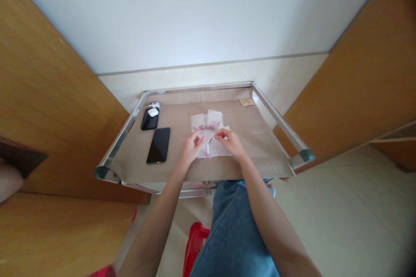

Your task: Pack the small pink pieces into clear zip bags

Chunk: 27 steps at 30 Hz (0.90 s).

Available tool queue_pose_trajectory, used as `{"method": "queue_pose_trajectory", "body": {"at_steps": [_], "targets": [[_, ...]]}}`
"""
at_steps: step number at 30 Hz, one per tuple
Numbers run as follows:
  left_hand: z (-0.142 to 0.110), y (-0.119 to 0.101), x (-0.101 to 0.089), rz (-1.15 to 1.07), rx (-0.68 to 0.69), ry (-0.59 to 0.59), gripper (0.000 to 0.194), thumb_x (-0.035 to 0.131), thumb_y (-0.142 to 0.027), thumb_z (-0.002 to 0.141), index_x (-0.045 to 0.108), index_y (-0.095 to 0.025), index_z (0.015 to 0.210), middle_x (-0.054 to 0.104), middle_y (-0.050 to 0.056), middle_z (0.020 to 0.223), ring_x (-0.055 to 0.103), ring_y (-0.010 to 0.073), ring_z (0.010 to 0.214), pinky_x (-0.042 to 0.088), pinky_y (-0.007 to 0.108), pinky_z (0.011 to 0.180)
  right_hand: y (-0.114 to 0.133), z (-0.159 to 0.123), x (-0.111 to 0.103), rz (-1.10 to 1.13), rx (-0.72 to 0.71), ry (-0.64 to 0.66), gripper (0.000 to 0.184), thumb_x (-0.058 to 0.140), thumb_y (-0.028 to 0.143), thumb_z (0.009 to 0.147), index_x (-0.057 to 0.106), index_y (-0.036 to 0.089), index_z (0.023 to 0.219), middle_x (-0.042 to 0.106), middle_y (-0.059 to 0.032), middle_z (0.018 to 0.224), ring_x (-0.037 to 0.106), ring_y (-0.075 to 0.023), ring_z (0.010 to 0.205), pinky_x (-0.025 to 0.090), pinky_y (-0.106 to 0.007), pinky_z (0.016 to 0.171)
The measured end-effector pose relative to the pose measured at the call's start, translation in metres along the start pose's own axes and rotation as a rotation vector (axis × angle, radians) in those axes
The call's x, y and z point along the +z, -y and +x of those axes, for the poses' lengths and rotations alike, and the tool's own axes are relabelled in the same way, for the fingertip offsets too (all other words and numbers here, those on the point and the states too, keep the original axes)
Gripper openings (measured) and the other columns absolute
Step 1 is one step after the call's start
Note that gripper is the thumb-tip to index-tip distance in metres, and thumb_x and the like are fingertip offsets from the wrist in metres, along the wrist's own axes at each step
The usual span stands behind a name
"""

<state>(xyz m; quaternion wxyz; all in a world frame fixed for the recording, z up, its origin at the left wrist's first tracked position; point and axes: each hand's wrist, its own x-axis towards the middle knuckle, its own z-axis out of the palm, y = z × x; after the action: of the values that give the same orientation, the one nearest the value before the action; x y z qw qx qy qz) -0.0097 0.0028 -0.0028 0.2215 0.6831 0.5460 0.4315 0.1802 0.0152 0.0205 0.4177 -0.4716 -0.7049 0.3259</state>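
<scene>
Both hands are over a group of small clear plastic bags [214, 117] with reddish-pink bits inside, lying on a sheet of cardboard [260, 138]. My left hand [191, 145] pinches the left side of one clear bag [208, 142]. On the opposite side, my right hand [229, 140] grips the same bag's edge between thumb and fingertips. Other bags lie under and around it, partly hidden by my fingers. What the reddish bits are is too small to make out.
The cardboard lies in a metal-framed rack [276, 114] against the wall. Left of the bags are a black phone [158, 145] and another dark phone [147, 121] with a white earbud case [153, 112] on it. A brown paper piece [247, 102] lies far right. A red stool [194, 242] stands below.
</scene>
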Motion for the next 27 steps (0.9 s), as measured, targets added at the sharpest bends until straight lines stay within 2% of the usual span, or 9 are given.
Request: {"method": "queue_pose_trajectory", "body": {"at_steps": [7,12,17,23,27], "targets": [[0.001,0.0037,0.0008,-0.096,-0.004,0.008,0.034,0.055,-0.027,0.079,0.059,-0.014,0.111,0.058,-0.002,0.06,0.05,0.0098,0.054,0.038,0.021,0.054,-0.0079,0.0022,0.0055,0.078,0.006,-0.033,0.011,0.056,0.027,0.076,0.06,0.018,0.081,0.066,-0.0025,0.075,0.058,-0.0139,0.067,0.043,-0.027,0.067],[0.0007,-0.0004,0.0001,-0.137,-0.02,0.025,0.035,0.054,-0.021,0.077,0.058,-0.014,0.112,0.056,-0.003,0.057,0.047,0.0086,0.05,0.036,0.02,0.051,-0.0098,0.0022,0.0041,-0.01,0.057,-0.054,0.016,0.056,0.023,0.075,0.06,0.019,0.089,0.065,-0.0003,0.07,0.055,-0.0131,0.062,0.04,-0.026,0.063],[0.0017,-0.0027,-0.002,-0.08,-0.022,-0.004,0.034,0.055,-0.025,0.079,0.059,-0.016,0.111,0.058,-0.002,0.063,0.051,0.0101,0.057,0.04,0.022,0.057,-0.0086,0.0018,0.0056,-0.1,0.013,-0.006,0.018,0.054,0.019,0.075,0.059,0.02,0.093,0.063,0.0011,0.069,0.049,-0.0115,0.056,0.037,-0.024,0.059],[0.0023,-0.0013,-0.0008,-0.054,-0.027,-0.009,0.018,0.054,-0.03,0.08,0.064,-0.016,0.086,0.061,0.0,0.065,0.052,0.0107,0.057,0.039,0.022,0.057,-0.0067,0.0019,0.0077,-0.166,-0.019,0.018,0.02,0.054,0.015,0.074,0.058,0.019,0.092,0.064,0.0006,0.073,0.049,-0.0116,0.059,0.037,-0.024,0.062],[0.0015,-0.001,-0.0004,-0.06,-0.01,0.008,0.02,0.052,-0.033,0.08,0.062,-0.016,0.075,0.061,0.0,0.065,0.053,0.0111,0.057,0.038,0.022,0.057,-0.0096,0.0025,0.0072,-0.168,-0.024,-0.006,0.018,0.053,0.016,0.076,0.059,0.019,0.093,0.064,-0.0003,0.074,0.053,-0.0131,0.064,0.039,-0.026,0.066]]}}
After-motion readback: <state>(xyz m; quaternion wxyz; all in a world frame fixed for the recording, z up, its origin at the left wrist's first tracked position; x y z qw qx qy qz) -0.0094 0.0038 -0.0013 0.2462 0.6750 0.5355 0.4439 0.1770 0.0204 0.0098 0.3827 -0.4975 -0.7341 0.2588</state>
